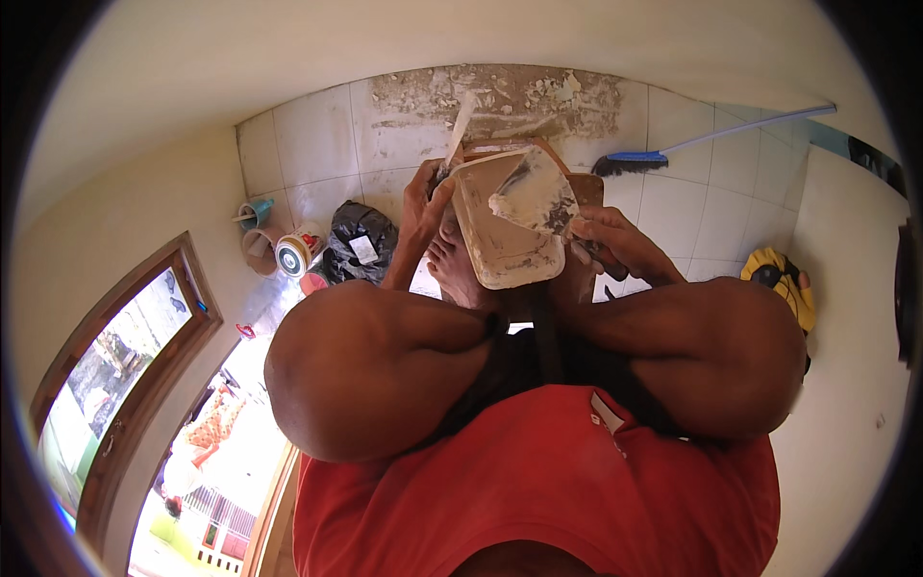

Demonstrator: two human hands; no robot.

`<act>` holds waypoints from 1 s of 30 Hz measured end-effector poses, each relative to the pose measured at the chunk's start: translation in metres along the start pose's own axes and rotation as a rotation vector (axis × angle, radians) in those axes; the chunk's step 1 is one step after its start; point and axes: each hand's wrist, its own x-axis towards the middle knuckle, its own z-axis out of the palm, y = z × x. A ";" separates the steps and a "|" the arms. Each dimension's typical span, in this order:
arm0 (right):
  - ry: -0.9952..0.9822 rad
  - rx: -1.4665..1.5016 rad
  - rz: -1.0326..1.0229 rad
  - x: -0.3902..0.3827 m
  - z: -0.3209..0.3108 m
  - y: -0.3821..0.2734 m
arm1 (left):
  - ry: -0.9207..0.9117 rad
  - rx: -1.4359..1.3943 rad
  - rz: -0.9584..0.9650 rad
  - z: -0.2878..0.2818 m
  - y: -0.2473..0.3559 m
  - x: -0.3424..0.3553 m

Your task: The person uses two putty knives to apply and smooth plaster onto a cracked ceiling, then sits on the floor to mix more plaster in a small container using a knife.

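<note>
while hands (pixel 417 213) (pixel 623 242) flank the tray (pixel 502 248), its near rim's (pixel 525 281) clear.

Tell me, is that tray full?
Not full: much of the inside of the tray shows, with only smears on it. The white-smeared blade in the right hand hides part, so I cannot tell there.

1. Shallow tub (pixel 481 245) — rectangular with rounded corners, pale and smeared inside with beige residue; the left hand (pixel 421 213) is at its left edge.
2. Broad scraper (pixel 561 208), in the right hand (pixel 615 240), its blade over the tub, dark where bare.
3. Pale paste (pixel 519 197), thick and uneven, coating much of that blade.
4. Narrow-looking blade (pixel 462 123) — whitish, in the left hand, pointing away from the person.
</note>
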 end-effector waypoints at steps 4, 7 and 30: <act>0.034 -0.069 -0.148 0.003 -0.005 0.017 | 0.035 0.299 0.097 -0.023 -0.010 -0.001; 0.066 -0.021 -0.155 -0.001 -0.007 -0.004 | 0.071 0.157 -0.077 -0.027 0.017 -0.003; 0.547 -0.565 -1.085 0.022 -0.029 -0.128 | -0.532 -0.350 -0.339 0.016 0.219 0.050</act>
